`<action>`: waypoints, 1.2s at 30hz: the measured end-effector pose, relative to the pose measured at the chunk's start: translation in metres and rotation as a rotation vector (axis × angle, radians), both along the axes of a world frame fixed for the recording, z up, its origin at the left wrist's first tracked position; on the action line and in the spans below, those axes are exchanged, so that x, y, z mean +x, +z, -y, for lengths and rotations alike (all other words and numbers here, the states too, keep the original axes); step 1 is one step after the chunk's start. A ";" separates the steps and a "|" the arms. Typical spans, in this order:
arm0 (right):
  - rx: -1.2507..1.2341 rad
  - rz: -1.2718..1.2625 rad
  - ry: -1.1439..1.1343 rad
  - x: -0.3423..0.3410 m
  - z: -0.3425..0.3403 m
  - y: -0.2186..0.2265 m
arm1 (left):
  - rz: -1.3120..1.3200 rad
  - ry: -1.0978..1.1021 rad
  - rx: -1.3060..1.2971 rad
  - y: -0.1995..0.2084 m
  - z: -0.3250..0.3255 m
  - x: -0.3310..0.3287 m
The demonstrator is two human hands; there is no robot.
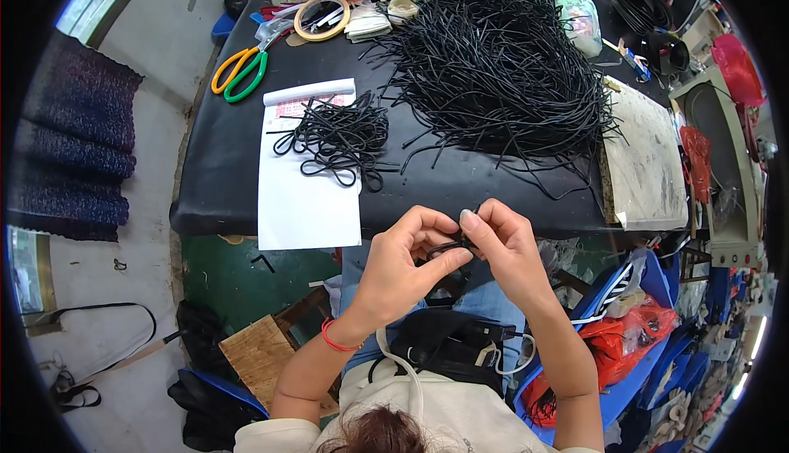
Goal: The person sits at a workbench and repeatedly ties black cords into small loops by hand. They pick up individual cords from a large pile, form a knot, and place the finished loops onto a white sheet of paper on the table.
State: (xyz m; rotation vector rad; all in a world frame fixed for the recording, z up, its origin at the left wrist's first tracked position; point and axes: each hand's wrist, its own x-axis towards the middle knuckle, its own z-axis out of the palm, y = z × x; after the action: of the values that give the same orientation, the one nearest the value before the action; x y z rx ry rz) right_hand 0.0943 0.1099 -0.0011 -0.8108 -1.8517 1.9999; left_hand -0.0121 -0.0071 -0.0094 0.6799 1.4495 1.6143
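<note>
Just in front of the table's near edge, my two hands meet above my lap. My left hand (409,257) pinches a thin black cord (448,247), its fingers curled round it. Thumb and fingers of my right hand (503,238) close on the same cord, close to the left fingertips; most of the cord is hidden by the fingers. Beyond my left hand, a small heap of looped black cords (341,137) lies on a white paper pad (308,211). A large tangled pile of straight black cords (509,75) covers the middle and back of the table.
Scissors with orange and green handles (240,75) lie at the table's back left, near a tape roll (322,18). A pale board (645,153) stands along the right end of the black table (222,182). Red plastic bags (633,338) sit in a blue container at right.
</note>
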 end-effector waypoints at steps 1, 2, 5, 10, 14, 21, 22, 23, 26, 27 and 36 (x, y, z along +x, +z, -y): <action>-0.017 -0.024 -0.009 -0.001 0.001 0.002 | 0.079 -0.062 -0.033 0.003 0.000 -0.001; -0.034 -0.048 -0.018 -0.002 0.003 0.005 | 0.159 -0.124 -0.066 0.006 -0.001 -0.004; -0.052 -0.077 -0.026 -0.002 0.004 0.004 | 0.221 -0.226 -0.050 0.002 0.002 -0.005; 0.050 -0.135 -0.093 -0.003 0.005 -0.003 | 0.191 -0.138 -0.005 0.001 0.004 0.006; 0.149 -0.025 -0.113 0.000 0.000 -0.011 | -0.208 -0.065 -0.045 -0.002 0.011 0.019; 0.225 -0.027 -0.188 -0.005 0.000 -0.011 | 0.174 -0.045 0.073 -0.015 0.005 0.010; 0.165 -0.037 -0.195 -0.007 0.002 -0.009 | 0.208 -0.017 0.115 -0.017 0.003 0.010; 0.106 -0.047 -0.201 -0.009 0.004 -0.004 | 0.250 0.035 0.115 -0.011 0.000 0.010; -0.074 -0.049 -0.142 -0.004 0.002 0.006 | 0.205 0.016 0.092 -0.011 -0.002 0.009; -0.059 -0.049 -0.080 0.001 0.001 0.005 | 0.188 0.024 0.089 -0.011 -0.003 0.008; -0.019 -0.069 -0.061 0.007 0.009 0.007 | 0.167 0.111 0.035 -0.008 -0.004 0.011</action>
State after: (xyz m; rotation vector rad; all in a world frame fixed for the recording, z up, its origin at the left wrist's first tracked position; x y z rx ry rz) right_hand 0.1011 0.1005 0.0054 -0.7839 -1.7522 1.9848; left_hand -0.0014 -0.0034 -0.0177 0.4786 1.3595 1.7422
